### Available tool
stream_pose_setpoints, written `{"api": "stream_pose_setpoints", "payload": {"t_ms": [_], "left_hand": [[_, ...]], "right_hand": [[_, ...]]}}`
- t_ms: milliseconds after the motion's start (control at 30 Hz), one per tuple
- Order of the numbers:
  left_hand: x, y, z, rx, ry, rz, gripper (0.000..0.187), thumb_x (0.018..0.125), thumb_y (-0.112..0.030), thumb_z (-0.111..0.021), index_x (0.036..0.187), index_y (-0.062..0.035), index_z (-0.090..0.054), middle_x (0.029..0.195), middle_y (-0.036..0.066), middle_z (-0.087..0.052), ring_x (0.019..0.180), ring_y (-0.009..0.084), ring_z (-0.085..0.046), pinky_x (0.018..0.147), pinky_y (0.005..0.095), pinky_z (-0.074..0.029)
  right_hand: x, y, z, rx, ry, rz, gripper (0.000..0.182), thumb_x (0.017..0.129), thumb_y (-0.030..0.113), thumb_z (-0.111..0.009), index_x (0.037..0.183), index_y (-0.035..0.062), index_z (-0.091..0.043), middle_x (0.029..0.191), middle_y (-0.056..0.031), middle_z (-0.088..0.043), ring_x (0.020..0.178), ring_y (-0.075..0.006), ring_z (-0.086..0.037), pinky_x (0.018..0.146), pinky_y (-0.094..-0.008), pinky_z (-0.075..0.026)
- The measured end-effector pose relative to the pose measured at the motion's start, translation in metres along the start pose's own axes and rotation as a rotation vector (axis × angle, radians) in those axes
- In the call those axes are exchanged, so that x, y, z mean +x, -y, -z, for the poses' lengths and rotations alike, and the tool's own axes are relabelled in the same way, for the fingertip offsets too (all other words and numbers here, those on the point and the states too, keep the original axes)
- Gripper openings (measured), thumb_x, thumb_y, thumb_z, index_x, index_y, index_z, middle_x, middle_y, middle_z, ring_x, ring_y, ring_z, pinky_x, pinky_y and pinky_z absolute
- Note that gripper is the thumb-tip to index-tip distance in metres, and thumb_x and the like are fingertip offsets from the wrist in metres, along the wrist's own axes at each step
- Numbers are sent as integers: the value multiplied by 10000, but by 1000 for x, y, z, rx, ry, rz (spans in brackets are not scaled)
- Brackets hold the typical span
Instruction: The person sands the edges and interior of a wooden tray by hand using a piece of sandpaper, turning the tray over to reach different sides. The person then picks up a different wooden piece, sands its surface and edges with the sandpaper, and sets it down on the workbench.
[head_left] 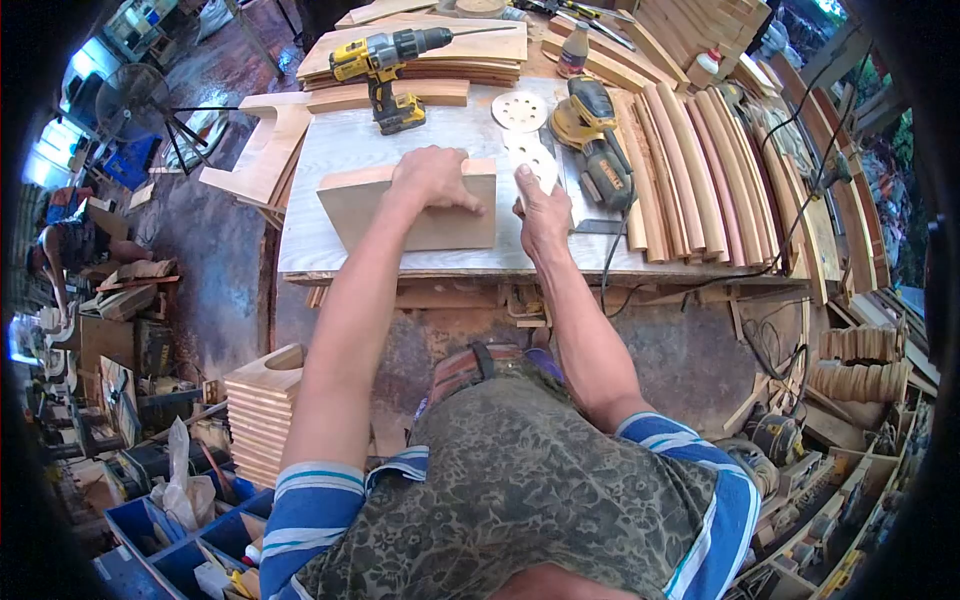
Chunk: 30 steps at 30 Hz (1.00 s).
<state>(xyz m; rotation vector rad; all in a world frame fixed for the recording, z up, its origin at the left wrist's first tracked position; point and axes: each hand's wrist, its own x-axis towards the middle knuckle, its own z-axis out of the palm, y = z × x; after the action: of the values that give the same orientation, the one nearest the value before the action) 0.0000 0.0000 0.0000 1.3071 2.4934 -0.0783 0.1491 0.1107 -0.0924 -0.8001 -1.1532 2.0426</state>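
My left hand grips the top edge of a pale wooden board, which stands on its long edge on the workbench. Its thumb lies on the near face, while the far fingers are partly hidden. In my right hand, just right of the board, a white sanding disc with holes is pinched under the thumb. Another sanding disc lies flat beyond it. Close to my right hand, a yellow and black sander rests on the bench. Behind the board stands a yellow cordless drill with a long bit.
The grey benchtop carries a row of curved wooden strips at right and stacked boards behind. A small bottle and a metal square are nearby. A cable hangs off the front edge. Another person is at far left.
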Motion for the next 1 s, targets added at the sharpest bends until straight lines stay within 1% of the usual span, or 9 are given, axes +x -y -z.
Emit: {"api": "stream_pose_setpoints", "payload": {"t_ms": [167, 200, 300, 600, 667, 767, 833, 900, 1000], "left_hand": [[-4, 1, -1, -21, 0, 9, 902, 580, -654, -864, 1245, -66, -703, 1121, 196, -757, 1063, 359, -721, 940, 462, -563], [-3, -1, -2, -24, -1, 8, 902, 580, -654, -864, 1245, -66, -703, 1121, 196, -757, 1063, 359, -721, 940, 462, -563], [-2, -3, 0, -11, -16, -6, 909, 574, -653, -863, 1255, -73, -702, 1109, 189, -761, 1062, 358, -722, 937, 459, -565], [-3, -3, 1, 5, -35, 2, 919, 559, -670, -867, 1252, -87, -708, 1104, 194, -761, 1041, 353, -731, 924, 458, -573], [-3, -4, -1, -2, -21, 16, 946, 552, -694, -864, 1258, -84, -705, 1101, 194, -761, 1042, 358, -730, 928, 458, -573], [-1, -3, -2, 5, -3, 19, 952, 561, -700, -863, 1259, -74, -699, 1112, 200, -757, 1052, 359, -727, 931, 456, -572], [-6, -6, -3, 20, -15, 4, 953, 567, -700, -862, 1257, -65, -695, 1112, 202, -755, 1054, 363, -725, 931, 456, -571], [-10, -8, -1, 36, -34, -3, 954, 573, -699, -860, 1256, -56, -691, 1111, 204, -754, 1056, 367, -722, 930, 457, -570], [-17, -11, -5, 21, -26, 14, 845, 616, -668, -855, 1166, -44, -711, 1070, 182, -768, 1014, 351, -736, 907, 458, -580]], "right_hand": [[-2, -12, -18, 6, 171, -43, 313, 905, 243, -841, 1075, 29, -688, 900, 4, -682, 693, -78, -558, 586, -251, -401], [5, -13, -12, 5, 222, -45, 405, 915, 244, -828, 1195, -14, -689, 1059, -41, -722, 882, -122, -664, 732, -308, -543], [19, -19, -9, 122, 158, -199, 420, 925, 251, -816, 1222, -13, -681, 1062, -45, -726, 907, -131, -671, 761, -306, -547], [30, -27, 2, 40, 221, -123, 463, 920, 251, -821, 1251, -36, -670, 1071, -61, -729, 873, -122, -667, 715, -289, -523], [29, -28, 9, 234, 214, -208, 311, 922, 301, -819, 1103, 84, -689, 900, 30, -681, 685, -76, -550, 625, -264, -420], [12, -16, -4, 132, 276, -127, 441, 912, 261, -832, 1209, -28, -683, 1005, -32, -715, 808, -101, -626, 706, -288, -509], [23, -21, -1, 112, 290, -138, 425, 912, 282, -830, 1185, -12, -690, 961, -11, -700, 752, -88, -584, 663, -278, -462], [28, -15, 4, 111, 258, -248, 292, 926, 325, -810, 1079, 109, -687, 863, 52, -642, 711, -76, -522, 630, -274, -396], [22, -6, -3, 136, 331, -256, 328, 914, 307, -822, 1079, 52, -701, 875, 28, -662, 695, -69, -524, 619, -268, -401]]}}
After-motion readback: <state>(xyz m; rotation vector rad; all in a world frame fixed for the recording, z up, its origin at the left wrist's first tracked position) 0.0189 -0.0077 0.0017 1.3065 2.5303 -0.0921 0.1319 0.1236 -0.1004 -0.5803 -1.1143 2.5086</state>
